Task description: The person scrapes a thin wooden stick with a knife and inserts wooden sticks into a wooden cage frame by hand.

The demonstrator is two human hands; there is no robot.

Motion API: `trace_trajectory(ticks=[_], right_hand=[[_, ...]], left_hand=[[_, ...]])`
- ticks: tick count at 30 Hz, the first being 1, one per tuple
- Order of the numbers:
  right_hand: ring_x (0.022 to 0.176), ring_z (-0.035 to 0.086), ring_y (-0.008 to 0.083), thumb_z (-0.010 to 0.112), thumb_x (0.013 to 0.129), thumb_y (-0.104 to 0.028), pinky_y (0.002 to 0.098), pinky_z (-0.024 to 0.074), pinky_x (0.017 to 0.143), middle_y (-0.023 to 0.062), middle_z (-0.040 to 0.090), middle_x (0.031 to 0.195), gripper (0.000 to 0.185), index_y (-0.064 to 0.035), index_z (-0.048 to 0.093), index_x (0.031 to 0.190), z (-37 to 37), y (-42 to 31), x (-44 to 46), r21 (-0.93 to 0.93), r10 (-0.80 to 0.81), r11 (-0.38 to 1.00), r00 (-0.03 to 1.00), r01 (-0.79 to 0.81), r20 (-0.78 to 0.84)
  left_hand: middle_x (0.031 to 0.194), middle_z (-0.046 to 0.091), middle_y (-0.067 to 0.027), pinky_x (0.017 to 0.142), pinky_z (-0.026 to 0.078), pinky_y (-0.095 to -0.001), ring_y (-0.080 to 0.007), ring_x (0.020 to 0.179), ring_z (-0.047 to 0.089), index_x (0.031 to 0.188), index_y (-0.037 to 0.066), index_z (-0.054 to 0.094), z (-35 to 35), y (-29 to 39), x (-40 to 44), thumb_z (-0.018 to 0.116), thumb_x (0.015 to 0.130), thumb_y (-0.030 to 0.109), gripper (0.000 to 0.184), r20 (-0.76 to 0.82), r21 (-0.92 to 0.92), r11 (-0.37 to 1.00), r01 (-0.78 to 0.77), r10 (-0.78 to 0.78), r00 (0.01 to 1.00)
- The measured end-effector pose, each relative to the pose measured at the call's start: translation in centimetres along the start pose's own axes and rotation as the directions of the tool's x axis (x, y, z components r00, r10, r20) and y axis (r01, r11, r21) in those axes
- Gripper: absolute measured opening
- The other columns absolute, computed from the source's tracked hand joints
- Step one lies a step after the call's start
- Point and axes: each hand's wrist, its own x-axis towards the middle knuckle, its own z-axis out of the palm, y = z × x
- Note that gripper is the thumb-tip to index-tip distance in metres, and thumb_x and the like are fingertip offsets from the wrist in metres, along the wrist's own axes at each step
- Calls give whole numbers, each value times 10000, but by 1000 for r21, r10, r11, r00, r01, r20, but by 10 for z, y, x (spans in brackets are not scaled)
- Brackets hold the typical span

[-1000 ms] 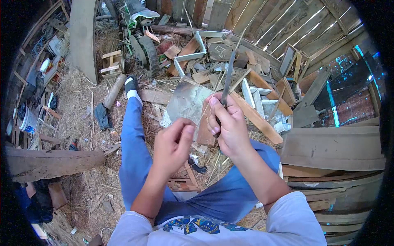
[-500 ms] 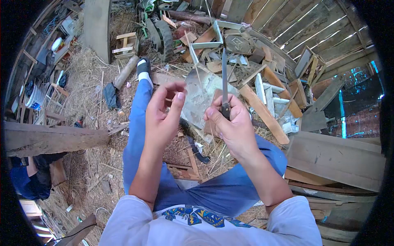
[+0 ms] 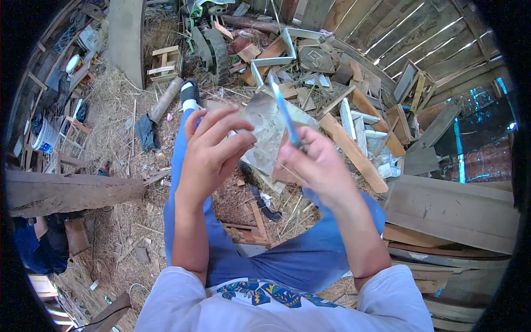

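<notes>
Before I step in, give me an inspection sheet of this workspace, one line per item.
Surface: ground strewn with straw and scraps; no worktop seen.
Job's things: knife, blade bare and pointing up and away from the body.
Clutter: heaped wood pieces beyond the hands, including a long plank; a pale flat board lies between the legs and the heap.
Hands: left hand open, nothing seen in it; right hand blurred, closed on the knife.
Cables: a thin pale loop at lower left may be a cord; cannot tell.
Surroundings: slatted wooden wall, upper right; tyre beyond the foot; white bucket, far left.
</notes>
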Motion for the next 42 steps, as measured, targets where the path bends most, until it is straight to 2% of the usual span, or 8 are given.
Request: trace_trajectory(ticks=[4, 6, 9, 12, 15, 17, 24, 42], right_hand=[[543, 456, 23, 589, 1087, -282, 201, 312, 447, 36, 654, 869, 227, -58, 612, 1116, -58, -25, 9, -117, -271, 962, 918, 247, -289], [545, 447, 32, 517, 1112, -325, 208, 337, 462, 15, 642, 830, 287, -60, 626, 1133, -69, -33, 13, -194, -380, 925, 821, 327, -426], [576, 449, 32, 438, 1134, -340, 200, 350, 503, 8, 645, 833, 349, -59, 645, 1145, -62, -30, 13, -286, -399, 910, 817, 299, -416], [708, 514, 45, 450, 1138, -291, 223, 419, 643, 9, 664, 881, 319, -41, 648, 1157, -46, -12, 16, -437, -408, 855, 882, 279, -235], [783, 608, 155, 540, 1097, -204, 311, 492, 721, 44, 688, 915, 203, -33, 648, 1119, -18, 3, 17, -538, -431, 784, 896, 310, -112], [887, 651, 293, 637, 1019, -132, 407, 512, 809, 101, 695, 954, 124, -29, 650, 1087, -11, 11, 20, -751, -562, 481, 816, 452, 131], [891, 625, 356, 709, 941, -137, 452, 485, 811, 143, 682, 970, 167, -30, 662, 1061, -1, 7, 24, -799, -600, 167, 703, 577, 382], [864, 639, 357, 739, 905, -154, 456, 489, 786, 126, 691, 929, 183, -34, 666, 1023, -8, -2, 32, -863, -694, 127, 665, 489, 275]], left_hand=[[971, 731, -61, 882, 494, -395, -246, 959, 707, 957, 112, 712, 4, -10, -8, 779, 846, 96, 131, 7, -75, 996, 47, -46, 999], [819, 695, -86, 639, 491, -328, -231, 683, 668, 945, 50, 687, 14, -9, -16, 745, 888, 39, 82, -26, -321, 907, 273, -296, 955], [742, 672, -78, 535, 436, -284, -149, 570, 607, 933, 14, 663, 22, -3, -17, 691, 956, 37, 43, 48, -401, 772, 493, -520, 853], [783, 629, 11, 635, 473, -242, -49, 701, 592, 980, 13, 654, 33, 6, -21, 628, 1040, 54, 77, 209, -599, 481, 640, -678, 705], [799, 614, 27, 649, 467, -225, -55, 705, 585, 997, 7, 634, 42, 13, -23, 624, 1053, 81, 93, 262, -702, 359, 615, -673, 691], [809, 614, 14, 626, 447, -215, -51, 697, 570, 1019, 12, 630, 44, 20, -24, 618, 1061, 97, 96, 277, -784, 271, 558, -652, 706], [746, 569, 36, 510, 355, -211, -31, 591, 484, 1039, 32, 618, 25, 40, -20, 617, 1075, 162, 134, 428, -839, 1, 544, -616, 661], [769, 517, 58, 574, 334, -211, -15, 663, 432, 1009, 47, 596, 17, 41, -24, 595, 1080, 141, 118, 456, -830, 27, 558, -545, 703]])
